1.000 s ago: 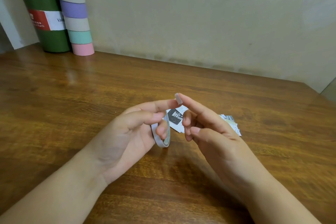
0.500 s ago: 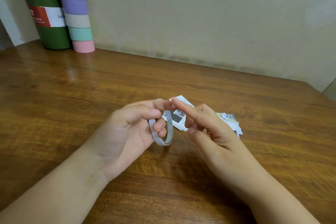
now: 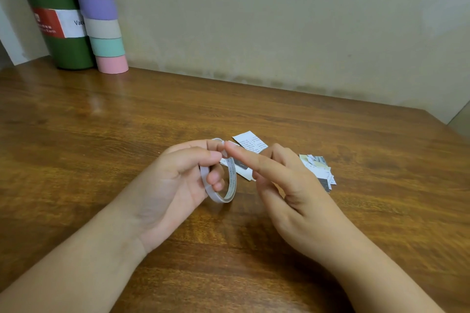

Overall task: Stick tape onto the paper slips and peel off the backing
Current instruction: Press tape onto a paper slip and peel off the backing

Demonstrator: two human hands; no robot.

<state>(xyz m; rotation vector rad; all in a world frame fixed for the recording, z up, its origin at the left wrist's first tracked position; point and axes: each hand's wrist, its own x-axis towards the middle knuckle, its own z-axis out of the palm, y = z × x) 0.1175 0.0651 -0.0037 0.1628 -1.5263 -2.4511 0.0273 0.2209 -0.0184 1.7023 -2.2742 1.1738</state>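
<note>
Head view: the left hand point(image 3: 175, 183) holds the tape roll point(image 3: 221, 183) just above the table point(image 3: 101, 134), its fingers curled through and around the thin ring, thumb and forefinger meeting at the top of it. That grip probably steadies the ring so the loose end can be worked at. The right hand point(image 3: 287, 185) sits just right of the roll, forefinger stretched out with its tip against the roll's top edge, close to the left thumb; the other fingers are loosely bent. Whether it already pinches a tape end I cannot tell, but it looks like a search for the end.

Behind the roll, partly hidden by both hands, lies one paper slip point(image 3: 250, 143) flat on the table; a small pile of slips point(image 3: 318, 170) lies further right of the roll, near at hand for taping.

Far left of the roll, against the wall, stand a green bottle point(image 3: 58, 20) and a striped tube point(image 3: 101, 15), touching.
</note>
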